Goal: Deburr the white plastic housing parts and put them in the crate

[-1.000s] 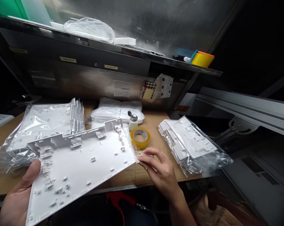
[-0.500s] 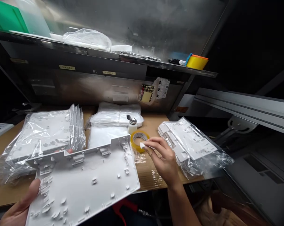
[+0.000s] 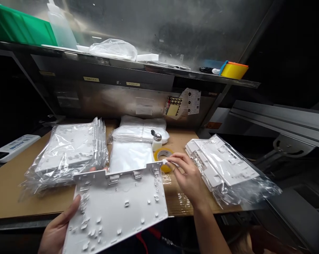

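A white plastic panel (image 3: 117, 208) with many small clips and ribs is tilted toward me, gripped at its left edge by my left hand (image 3: 59, 223), thumb on the near face and fingertips showing behind the top edge. My right hand (image 3: 187, 176) pinches a small white piece (image 3: 165, 161) close to the panel's top right corner. Just behind that corner lies a roll of yellow tape (image 3: 157, 154). A small bottle with a metal top (image 3: 157, 144) stands behind the tape, beside white plastic bags (image 3: 131, 155).
Bagged white panels are stacked at the left (image 3: 69, 144), and more bagged panels lie at the right (image 3: 222, 158). A metal shelf (image 3: 159, 69) crosses above the cardboard-covered table (image 3: 6, 190), carrying a green bin (image 3: 22, 28) and a yellow container (image 3: 234, 70).
The view has shifted, so the scene sits farther right. My right hand's fingertips and the small white piece have come closer to the panel's top right corner.
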{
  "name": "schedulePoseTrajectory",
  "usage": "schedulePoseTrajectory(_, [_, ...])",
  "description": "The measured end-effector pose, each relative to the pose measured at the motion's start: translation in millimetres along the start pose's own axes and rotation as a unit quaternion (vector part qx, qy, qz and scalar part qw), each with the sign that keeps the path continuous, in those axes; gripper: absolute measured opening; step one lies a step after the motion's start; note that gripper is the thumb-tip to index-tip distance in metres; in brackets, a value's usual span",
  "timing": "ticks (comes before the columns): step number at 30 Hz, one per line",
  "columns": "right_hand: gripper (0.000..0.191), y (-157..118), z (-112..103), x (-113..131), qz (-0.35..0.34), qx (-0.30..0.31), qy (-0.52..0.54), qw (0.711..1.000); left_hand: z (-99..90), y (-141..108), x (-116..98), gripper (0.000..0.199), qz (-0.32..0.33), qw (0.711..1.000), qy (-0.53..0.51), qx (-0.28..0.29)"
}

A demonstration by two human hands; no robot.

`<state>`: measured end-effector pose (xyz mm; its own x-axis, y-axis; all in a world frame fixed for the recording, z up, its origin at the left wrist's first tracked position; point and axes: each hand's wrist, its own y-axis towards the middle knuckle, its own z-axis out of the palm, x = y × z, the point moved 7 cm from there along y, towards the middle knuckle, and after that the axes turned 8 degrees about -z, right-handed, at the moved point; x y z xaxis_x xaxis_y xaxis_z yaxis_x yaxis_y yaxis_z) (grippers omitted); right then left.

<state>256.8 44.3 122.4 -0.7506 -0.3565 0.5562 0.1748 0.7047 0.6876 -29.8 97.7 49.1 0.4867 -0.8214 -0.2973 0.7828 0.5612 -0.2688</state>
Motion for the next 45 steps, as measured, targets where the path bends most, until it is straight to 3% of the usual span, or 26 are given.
schedulePoseTrajectory(2, [0.015, 0.2, -2.3, -8.3, 0.024, -0.012, -0.033, 0.999, -17.0, -0.2, 0.2, 0.061, 0.002, 0.998, -0.01, -0.057])
schedulePoseTrajectory(4, [0.016, 4.8, -1.4, 0.5, 0.007, -0.039, -0.031, 0.999, -21.9, 0.9, 0.5, 0.063, 0.039, 0.995, -0.005, -0.09])
schedulePoseTrajectory(8, [0.021, 19.3, 22.1, 65.0, -0.1, -0.042, 0.052, 0.993, 6.4, 10.6, 6.2, 0.08, 0.151, 0.983, 0.061, -0.086])
schedulePoseTrajectory(11, [0.027, 27.1, 42.9, 110.0, -0.152, -0.039, 0.089, 0.984, 28.8, 19.0, 21.7, 0.078, 0.147, 0.981, 0.054, -0.115])
schedulePoseTrajectory(13, [0.029, 30.4, 52.6, 122.5, -0.172, -0.037, 0.09, 0.98, 38.7, 20.6, 28.8, 0.074, 0.141, 0.98, 0.043, -0.132])
schedulePoseTrajectory(20, [0.027, 35.7, 47.9, 107.1, -0.149, -0.073, 0.076, 0.983, 53.0, 19.5, 29.7, 0.063, 0.183, 0.971, 0.062, -0.142])
schedulePoseTrajectory(24, [0.027, 37.2, 50.6, 108.6, -0.161, -0.054, 0.087, 0.982, 56.3, 22.0, 31.1, 0.074, 0.167, 0.974, 0.045, -0.144])
schedulePoseTrajectory(29, [0.02, 42.2, 50.2, 96.7, -0.134, -0.049, 0.046, 0.989, 63.8, 21.6, 27.6, 0.065, 0.178, 0.971, 0.072, -0.142])
schedulePoseTrajectory(34, [0.025, 45.0, 53.2, 107.3, -0.173, -0.044, 0.076, 0.981, 73.2, 23.2, 28.0, 0.069, 0.168, 0.977, 0.061, -0.121])
schedulePoseTrajectory(36, [0.022, 47.5, 57.8, 95.9, -0.162, -0.029, 0.044, 0.985, 71.2, 20.1, 23.2, 0.074, 0.166, 0.976, 0.066, -0.125])
schedulePoseTrajectory(38, [0.018, 49.8, 56.7, 66.1, -0.122, -0.029, 0.005, 0.992, 61.8, 13.1, 13.7, 0.08, 0.166, 0.974, 0.074, -0.136])
schedulePoseTrajectory(41, [0.024, 46.3, 46.1, -4.3, 0.003, -0.043, -0.06, 0.997, 36.2, -3.7, -7.6, 0.081, 0.176, 0.971, 0.077, -0.144])
schedulePoseTrajectory(43, [0.03, 37.0, 47.4, -51.5, 0.092, 0.005, -0.114, 0.989, 17.1, -14.6, -19.5, 0.076, 0.166, 0.975, 0.065, -0.133])
schedulePoseTrajectory(45, [0.027, 26.0, 57.1, -84.4, 0.136, 0.066, -0.142, 0.978, 4.6, -21.9, -26.0, 0.067, 0.139, 0.985, 0.041, -0.091])
